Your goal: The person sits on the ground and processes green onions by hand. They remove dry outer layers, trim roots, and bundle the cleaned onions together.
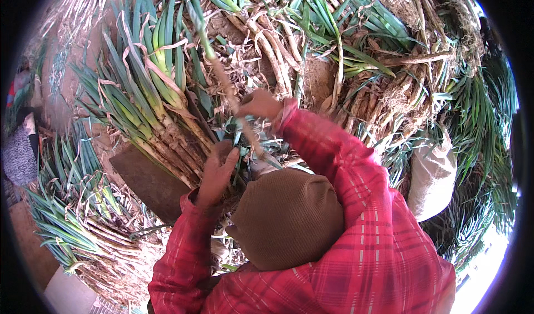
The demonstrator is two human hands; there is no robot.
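My right hand (259, 105) holds a long green onion stalk (223, 78), blurred, its green leaves pointing up the view and its pale lower end running down past the hand. My left hand (217, 168) is at the root end of a thick bundle of green onions (167, 118), thumb apart from the fingers; whether it grips the bundle is hidden. The bundle lies slantwise, leaves to the upper left, partly over a dark flat board (146, 180). A brown knit cap and red plaid sleeves fill the lower middle.
More green onions (75, 230) lie at the lower left. Onions with dirty roots (400, 101) are heaped at the right, beside a whitish sack (431, 180). Dry leaves and husks (246, 64) litter the ground ahead. A grey fleecy thing (20, 155) is at the left edge.
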